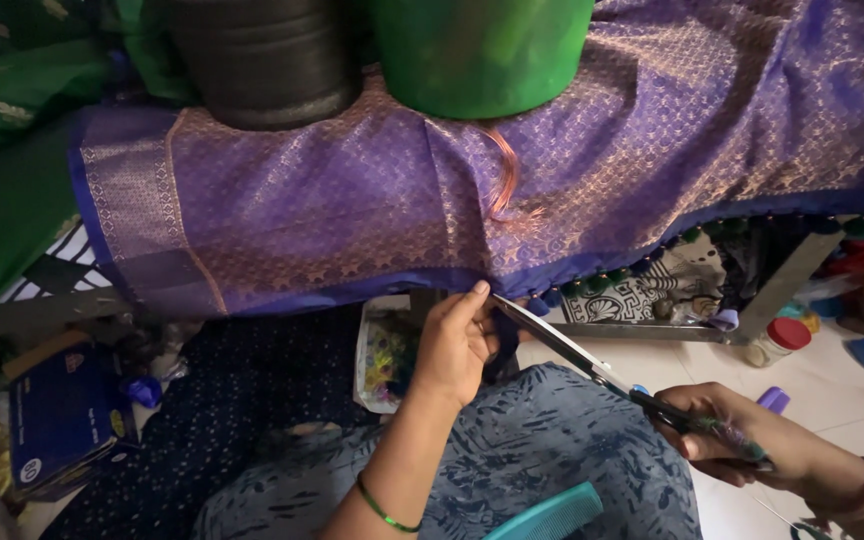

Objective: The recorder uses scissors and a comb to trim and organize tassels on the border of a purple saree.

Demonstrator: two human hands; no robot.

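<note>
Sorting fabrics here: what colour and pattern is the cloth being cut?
Purple cloth with a woven gold pattern and dark blue edge, seen in the head view.

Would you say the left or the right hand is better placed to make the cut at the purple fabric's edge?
Right. The right hand holds the scissors, whose blades already point at the edge of the purple fabric. The left hand is pinching that edge, so it likely steadies.

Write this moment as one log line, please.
left hand: pinching purple fabric edge | right hand: holding scissors, blades open at that edge | beaded tassels alongside
</note>
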